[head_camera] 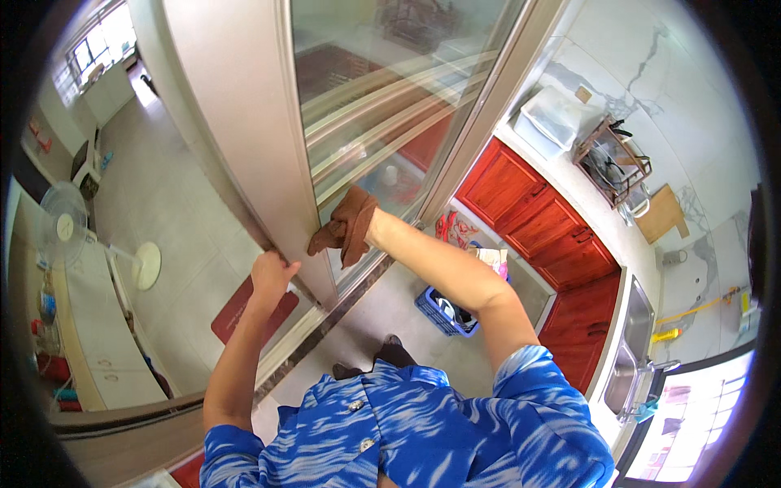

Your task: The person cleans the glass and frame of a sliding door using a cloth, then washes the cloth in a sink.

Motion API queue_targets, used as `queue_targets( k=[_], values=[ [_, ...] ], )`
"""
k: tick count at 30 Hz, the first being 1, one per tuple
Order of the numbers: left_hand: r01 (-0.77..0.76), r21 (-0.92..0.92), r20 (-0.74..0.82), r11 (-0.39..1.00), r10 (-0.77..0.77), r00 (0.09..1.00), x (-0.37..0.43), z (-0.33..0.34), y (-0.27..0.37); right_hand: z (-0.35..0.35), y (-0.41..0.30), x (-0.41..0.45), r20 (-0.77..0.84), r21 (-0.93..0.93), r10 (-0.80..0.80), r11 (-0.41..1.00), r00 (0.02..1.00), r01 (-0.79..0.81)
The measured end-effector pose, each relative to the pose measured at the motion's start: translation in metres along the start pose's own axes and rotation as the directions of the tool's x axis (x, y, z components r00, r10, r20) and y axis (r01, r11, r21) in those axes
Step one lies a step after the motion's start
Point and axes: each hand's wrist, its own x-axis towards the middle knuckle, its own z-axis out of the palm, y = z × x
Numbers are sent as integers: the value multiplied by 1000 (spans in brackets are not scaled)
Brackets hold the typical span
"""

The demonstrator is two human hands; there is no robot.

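Observation:
A brown cloth [354,222] covers most of my right hand [369,226], which holds it against the lower glass pane [390,152] and inner frame edge of a sliding door. My left hand [273,277] grips the outer edge of the door's pale metal frame [244,122], fingers curled and thumb toward the frame. Behind that hand, a dark red mat [235,311] with writing lies on the floor. The door stands upright on a floor track [293,354] edged with dark stone. The cloth hides my right fingers.
A blue plastic basket [430,311] with things in it sits below my right forearm. Red cabinets [537,213] carry a counter [525,143] with a lidded plastic box [549,122], a rack [610,161] and a sink [625,366]. A standing fan [146,266] is at left.

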Motion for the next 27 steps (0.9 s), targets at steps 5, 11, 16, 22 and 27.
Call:
queue_targets(
  k=[5, 11, 16, 22, 27],
  values=[
    [-126, -58, -45, 990, 124, 991, -10, -9, 19, -63, 59, -40, -139, 604, -52, 787, 989, 126],
    [0, -121, -62, 993, -8, 998, -16, 2, -12, -104, 115, -89, -262, 891, 171, -336, 950, 306],
    [-177, -340, -258, 924, 89, 962, -21, 48, -22, -63, 256, -111, -330, 854, 384, -268, 863, 446],
    [60, -754, -289, 654, -413, 864, -25, 70, 13, -53, 358, -127, -142, 879, 652, 428, 744, -208],
    [36, -742, -406, 669, -492, 770, -30, 83, 22, -37, 439, -106, 321, 852, 812, -472, 487, 226]
  ],
)
